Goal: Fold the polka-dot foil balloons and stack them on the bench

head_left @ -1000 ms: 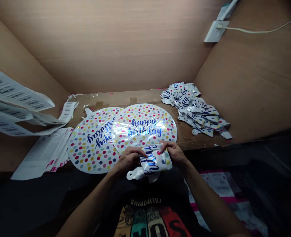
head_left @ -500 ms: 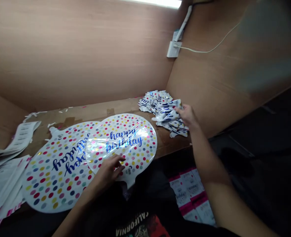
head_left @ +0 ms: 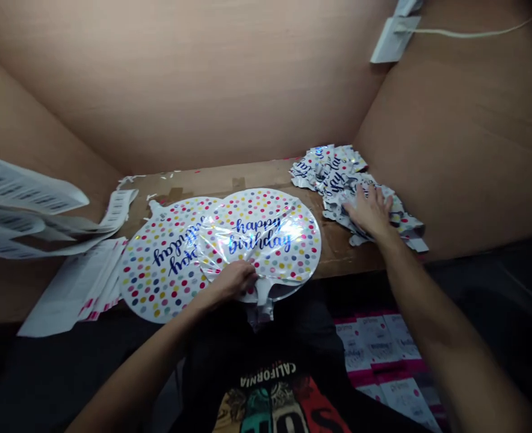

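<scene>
A flat, dotted foil balloon (head_left: 270,210) printed "happy birthday" lies on the table in front of me. My left hand (head_left: 239,279) pinches its lower edge near the tail, and creases run out from the grip. Another such balloon (head_left: 162,288) lies partly under it on the left, its lettering turned round. To the right, my right hand (head_left: 371,209) rests with spread fingers on a heap of folded foil balloons (head_left: 333,165). The hand covers part of that heap.
Curled strips of barcode labels (head_left: 26,186) hang at the left, above a fanned stack of pink-edged white sheets (head_left: 85,282). Pink-and-white printed packs (head_left: 383,340) lie below the table's front edge. Cardboard-coloured walls rise behind, with a white socket (head_left: 395,39) and cable.
My right hand has put the folded balloon it held down on the heap and opened. My left hand has closed on the upper balloon's edge. The view has shifted.
</scene>
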A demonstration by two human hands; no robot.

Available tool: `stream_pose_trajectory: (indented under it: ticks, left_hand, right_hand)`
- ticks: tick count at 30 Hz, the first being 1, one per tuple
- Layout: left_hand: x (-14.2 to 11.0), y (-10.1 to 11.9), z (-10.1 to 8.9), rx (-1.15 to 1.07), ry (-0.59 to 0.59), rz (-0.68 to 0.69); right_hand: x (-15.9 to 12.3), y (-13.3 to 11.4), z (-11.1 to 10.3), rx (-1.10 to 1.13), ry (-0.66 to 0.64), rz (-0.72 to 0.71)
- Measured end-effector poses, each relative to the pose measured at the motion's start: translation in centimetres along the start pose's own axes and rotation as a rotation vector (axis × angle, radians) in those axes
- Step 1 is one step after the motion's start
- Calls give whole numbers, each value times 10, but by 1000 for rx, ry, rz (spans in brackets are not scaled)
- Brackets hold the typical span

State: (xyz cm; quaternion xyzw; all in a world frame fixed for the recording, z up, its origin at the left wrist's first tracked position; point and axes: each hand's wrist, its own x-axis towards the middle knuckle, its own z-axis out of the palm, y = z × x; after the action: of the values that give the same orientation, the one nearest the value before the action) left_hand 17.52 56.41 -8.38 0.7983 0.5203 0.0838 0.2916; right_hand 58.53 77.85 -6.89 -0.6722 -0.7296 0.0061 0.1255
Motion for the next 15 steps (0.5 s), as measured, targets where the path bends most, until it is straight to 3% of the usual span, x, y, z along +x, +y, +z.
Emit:
stream_pose_trajectory:
  ticks: [1,2,4,5,7,9,11,12,13,15]
  left_hand:
    - [2,0,-4,-36,0,-28]
    - [4,1,-10,-73,-3,-52]
    - [9,4,-25,-124,-12,-93]
    - [12,6,-33,-128,-11,-109]
    - [16,12,-47,-67,69,-138]
    - [16,19,-54,66,322,-138]
    - [10,26,-48,216,590,-65]
    - [5,30,-40,280,645,-8]
    - [-1,32,-29,336,621,55]
    - [-12,35,-5,417,424,120]
  right_hand:
    - [-18,-23,-5,79,16,-150]
    - [-40,-49,-8,183,-57,-326]
    - [-86,-101,-9,367,-319,-643]
    - [-105,-122,-7,406,-424,-737]
    - [-122,-152,-2,458,-520,-724]
    - [-108,-166,0,519,-565,-665]
    - [-69,-171,-4,542,-702,-672]
    - [-46,-174,-7,518,-792,-679]
    - [-24,-178,-12,476,-861,-663]
    - [15,-188,-20,402,-860,-574]
